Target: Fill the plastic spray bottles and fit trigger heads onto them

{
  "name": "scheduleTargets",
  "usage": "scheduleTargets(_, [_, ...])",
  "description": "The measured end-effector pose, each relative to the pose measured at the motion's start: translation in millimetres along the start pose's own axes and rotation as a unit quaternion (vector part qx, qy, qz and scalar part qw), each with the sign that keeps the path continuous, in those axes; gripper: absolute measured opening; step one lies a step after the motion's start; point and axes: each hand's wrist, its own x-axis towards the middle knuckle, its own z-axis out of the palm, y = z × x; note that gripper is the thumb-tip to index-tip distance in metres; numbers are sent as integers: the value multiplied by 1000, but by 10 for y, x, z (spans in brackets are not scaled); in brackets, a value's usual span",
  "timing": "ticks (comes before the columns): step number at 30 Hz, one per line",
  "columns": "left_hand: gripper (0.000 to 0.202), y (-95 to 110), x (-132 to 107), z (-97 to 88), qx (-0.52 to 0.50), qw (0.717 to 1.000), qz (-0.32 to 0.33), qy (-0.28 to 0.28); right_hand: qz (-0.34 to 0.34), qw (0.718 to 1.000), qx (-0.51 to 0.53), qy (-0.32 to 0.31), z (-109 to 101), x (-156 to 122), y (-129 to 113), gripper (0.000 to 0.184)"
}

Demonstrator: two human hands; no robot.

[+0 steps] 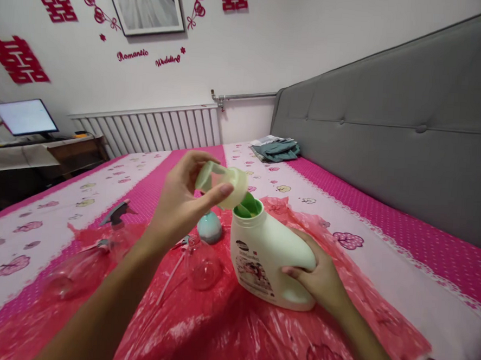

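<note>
Between the thumb and fingers of my left hand (186,190) is a pale translucent bottle cap (235,188), tilted just above the green spout (247,206) of a large white detergent bottle (256,257). My right hand (316,271) is wrapped round the bottle's handle. The bottle stands on a red plastic sheet (215,330) with its printed label towards me. Left of it are a clear empty-looking spray bottle (202,264) without its top and a small round teal-and-white container (209,228), partly hidden by my left hand.
Another clear bottle (67,278) lies at the left of the sheet, near a grey spray head (116,213). Folded clothes (277,148) lie at the far end of the bed, beside the grey headboard (392,91). A desk with a monitor (26,117) stands at far left.
</note>
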Motion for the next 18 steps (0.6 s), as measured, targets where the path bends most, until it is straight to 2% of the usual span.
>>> scheduleTargets(2, [47, -64, -165, -185, -6, 1000, -14, 27, 8, 1000, -9, 0, -14, -10, -15, 84])
scheduleTargets(4, [50, -238, -422, -436, 13, 997, -45, 61, 16, 1000, -19, -6, -24, -20, -29, 85])
scheduleTargets(8, [54, -801, -1136, -964, 119, 971, -182, 103, 14, 1000, -28, -1, -28, -28, -14, 85])
scheduleTargets(10, [53, -1076, -1509, -1141, 152, 959, -226, 82, 11, 999, -30, 9, -28, -30, 11, 82])
scheduleTargets(12, [48, -1291, -1829, -1224, 162, 950, -260, 56, 10, 999, -38, 18, -31, -35, 39, 80])
scheduleTargets(14, [46, -1444, -2066, -1224, 171, 948, -268, 35, 5, 998, -51, 29, -39, -43, 68, 79])
scheduleTargets(16, [41, -1546, -2214, -1180, 205, 943, -263, 16, -1, 997, -65, 51, -55, -53, 101, 76])
scheduleTargets(18, [40, -1605, -2292, -1134, 231, 938, -257, 21, 3, 994, -91, 62, -81, -65, 142, 74])
